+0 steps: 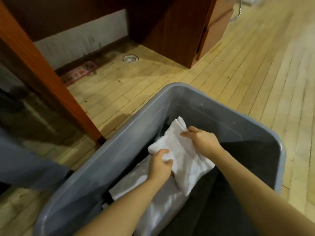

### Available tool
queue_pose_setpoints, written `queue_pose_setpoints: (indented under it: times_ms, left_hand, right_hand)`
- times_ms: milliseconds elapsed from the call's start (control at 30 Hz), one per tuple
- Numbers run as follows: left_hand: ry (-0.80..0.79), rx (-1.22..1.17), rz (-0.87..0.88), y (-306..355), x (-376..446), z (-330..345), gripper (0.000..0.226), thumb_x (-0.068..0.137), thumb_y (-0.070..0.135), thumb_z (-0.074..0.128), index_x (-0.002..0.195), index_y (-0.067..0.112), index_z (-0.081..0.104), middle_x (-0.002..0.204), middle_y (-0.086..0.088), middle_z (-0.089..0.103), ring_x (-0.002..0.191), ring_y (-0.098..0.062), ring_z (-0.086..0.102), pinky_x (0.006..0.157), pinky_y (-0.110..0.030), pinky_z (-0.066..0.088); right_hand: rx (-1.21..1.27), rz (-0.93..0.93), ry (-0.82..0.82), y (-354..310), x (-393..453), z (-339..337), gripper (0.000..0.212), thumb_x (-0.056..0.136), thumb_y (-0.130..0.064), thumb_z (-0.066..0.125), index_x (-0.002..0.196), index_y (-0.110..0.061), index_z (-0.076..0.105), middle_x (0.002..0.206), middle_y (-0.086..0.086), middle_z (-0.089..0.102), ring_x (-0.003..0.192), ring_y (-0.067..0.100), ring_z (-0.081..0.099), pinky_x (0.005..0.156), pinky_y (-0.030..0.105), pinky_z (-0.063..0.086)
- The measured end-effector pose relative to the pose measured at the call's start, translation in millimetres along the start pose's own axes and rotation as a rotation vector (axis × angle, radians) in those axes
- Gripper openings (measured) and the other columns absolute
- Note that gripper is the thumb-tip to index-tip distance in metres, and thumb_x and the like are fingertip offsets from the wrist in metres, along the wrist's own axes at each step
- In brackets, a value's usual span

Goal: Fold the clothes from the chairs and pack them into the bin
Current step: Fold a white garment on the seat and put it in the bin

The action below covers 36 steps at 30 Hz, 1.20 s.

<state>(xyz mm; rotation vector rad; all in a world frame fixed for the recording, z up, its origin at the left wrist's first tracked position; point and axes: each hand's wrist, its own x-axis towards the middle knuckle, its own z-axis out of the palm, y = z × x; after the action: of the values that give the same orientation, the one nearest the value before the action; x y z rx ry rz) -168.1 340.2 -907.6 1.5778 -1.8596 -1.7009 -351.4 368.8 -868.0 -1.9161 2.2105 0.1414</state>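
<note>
A large grey plastic bin (129, 137) stands on the wooden floor, seen from above. Inside it, both hands hold a folded white garment (185, 160) over the bin's left half. My left hand (161, 163) grips its near left edge, fingers curled over the cloth. My right hand (201, 139) pinches its far right edge. Under it lies a pale folded garment (153, 200), and dark folded clothing (226, 193) fills the bin's right side.
A reddish wooden desk leg (56, 86) slants down to the floor just left of the bin. A wooden cabinet (184, 36) stands at the back. A round floor fitting (130, 58) sits under the desk. A bluish-grey shape (25, 160) lies at the left.
</note>
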Motion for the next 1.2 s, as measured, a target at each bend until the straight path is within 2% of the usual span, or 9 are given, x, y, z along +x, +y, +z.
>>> queue_pose_setpoints:
  times_ms: [67, 100, 167, 300, 433, 733, 933, 1033, 1200]
  left_hand:
    - [-0.121, 0.138, -0.055, -13.3, 7.9, 7.7, 0.054, 0.090, 0.024, 0.054, 0.141, 0.022, 0.036, 0.130, -0.013, 0.052, 0.110, -0.029, 0.055, 0.091, -0.036, 0.049]
    - [-0.187, 0.214, -0.080, -18.8, 7.5, 8.6, 0.058, 0.091, 0.030, 0.051, 0.145, 0.023, 0.030, 0.133, -0.012, 0.050, 0.114, -0.029, 0.054, 0.093, -0.035, 0.047]
    - [-0.240, 0.310, -0.049, -29.4, 2.2, 6.2, 0.054, 0.092, 0.035, 0.047, 0.143, 0.026, 0.032, 0.134, -0.009, 0.051, 0.116, -0.026, 0.052, 0.094, -0.033, 0.046]
    - [-0.125, 0.607, 0.134, -25.8, -11.8, -18.6, 0.036, 0.095, 0.033, 0.043, 0.128, 0.019, 0.047, 0.126, -0.010, 0.048, 0.117, -0.029, 0.046, 0.096, -0.035, 0.041]
    - [0.017, 0.851, 0.306, 7.6, -39.3, -53.6, 0.039, 0.098, 0.032, 0.038, 0.134, 0.017, 0.044, 0.131, -0.007, 0.046, 0.118, -0.028, 0.043, 0.096, -0.035, 0.036]
    - [0.207, 0.927, 0.477, 87.2, -157.6, -125.0, 0.044, 0.100, 0.031, 0.037, 0.141, 0.017, 0.035, 0.141, -0.002, 0.040, 0.129, -0.022, 0.037, 0.105, -0.036, 0.030]
    - [0.439, 0.889, 0.590, 109.6, -257.8, -182.5, 0.038, 0.098, 0.030, 0.037, 0.134, 0.018, 0.045, 0.132, -0.002, 0.046, 0.120, -0.023, 0.042, 0.097, -0.035, 0.031]
    - [0.583, 0.839, 0.625, 104.2, -312.8, -222.5, 0.038, 0.098, 0.028, 0.042, 0.134, 0.018, 0.047, 0.132, 0.001, 0.047, 0.119, -0.021, 0.045, 0.097, -0.033, 0.032]
    - [0.767, 0.828, 0.547, 65.6, -403.4, -302.2, 0.040, 0.098, 0.031, 0.042, 0.138, 0.022, 0.043, 0.136, 0.005, 0.045, 0.121, -0.015, 0.043, 0.099, -0.028, 0.029]
  right_hand:
    - [-0.030, 0.120, -0.075, -0.7, 8.7, 14.3, 0.048, 0.098, -0.013, 0.040, 0.139, -0.038, 0.041, 0.145, -0.003, 0.036, 0.123, 0.026, 0.041, 0.086, 0.037, 0.046]
    - [-0.062, 0.150, -0.117, -2.6, 11.1, 18.8, 0.055, 0.097, -0.008, 0.037, 0.143, -0.039, 0.035, 0.151, -0.004, 0.026, 0.129, 0.027, 0.035, 0.090, 0.039, 0.044]
    - [-0.075, 0.174, -0.170, -6.7, 12.0, 28.9, 0.058, 0.097, -0.008, 0.035, 0.146, -0.039, 0.029, 0.155, -0.005, 0.019, 0.137, 0.028, 0.026, 0.102, 0.044, 0.037]
    - [-0.053, 0.179, -0.112, -20.7, -1.2, 33.7, 0.050, 0.101, -0.022, 0.036, 0.148, -0.034, 0.025, 0.154, -0.002, 0.022, 0.135, 0.026, 0.031, 0.103, 0.043, 0.039]
    - [0.036, 0.180, -0.016, -42.6, -24.5, 5.8, 0.047, 0.102, -0.031, 0.034, 0.148, -0.030, 0.026, 0.149, -0.002, 0.032, 0.129, 0.024, 0.039, 0.097, 0.041, 0.044]
    - [0.106, 0.079, 0.232, -119.0, -92.3, -115.1, 0.041, 0.102, -0.031, 0.032, 0.143, -0.029, 0.036, 0.131, -0.004, 0.048, 0.116, 0.019, 0.049, 0.079, 0.033, 0.046]
    - [0.115, -0.072, 0.357, -186.4, -140.3, -188.5, 0.040, 0.102, -0.030, 0.033, 0.142, -0.027, 0.039, 0.128, -0.005, 0.051, 0.114, 0.016, 0.052, 0.067, 0.029, 0.042]
    - [0.131, -0.171, 0.425, -235.0, -156.3, -217.5, 0.039, 0.102, -0.031, 0.034, 0.141, -0.028, 0.041, 0.128, -0.005, 0.054, 0.105, 0.018, 0.057, 0.061, 0.029, 0.040]
    - [0.154, -0.423, 0.534, -341.3, -173.4, -251.1, 0.034, 0.099, -0.030, 0.040, 0.131, -0.023, 0.051, 0.115, -0.001, 0.058, 0.101, 0.021, 0.059, 0.074, 0.038, 0.051]
